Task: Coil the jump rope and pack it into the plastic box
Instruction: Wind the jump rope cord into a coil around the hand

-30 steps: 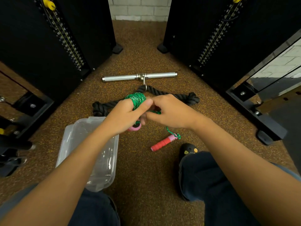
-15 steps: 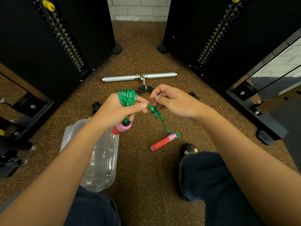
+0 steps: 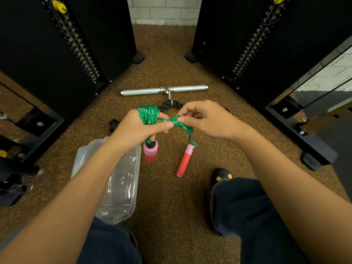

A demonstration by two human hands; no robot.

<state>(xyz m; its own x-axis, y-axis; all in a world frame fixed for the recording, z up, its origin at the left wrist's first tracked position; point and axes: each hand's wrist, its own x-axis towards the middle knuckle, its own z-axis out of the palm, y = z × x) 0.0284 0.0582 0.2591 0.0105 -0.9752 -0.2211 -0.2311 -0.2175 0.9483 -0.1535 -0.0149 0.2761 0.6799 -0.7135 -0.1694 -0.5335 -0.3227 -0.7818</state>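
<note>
Green jump rope (image 3: 148, 114) mostly wound round left hand (image 3: 137, 130), fingers curled on coil, above plastic box (image 3: 114, 187) far corner. Right hand (image 3: 205, 121) pinched short free tail beside coil. Loose handle (image 3: 183, 161) dangled right of box. Left: final wraps, then packing; box held nothing.

I have one wide-angle view, worn on the head, looking forward and steeply down at the speckled floor (image 3: 167, 197); forearms fill the near foreground, and a brick wall (image 3: 163, 10) closes the top.
</note>
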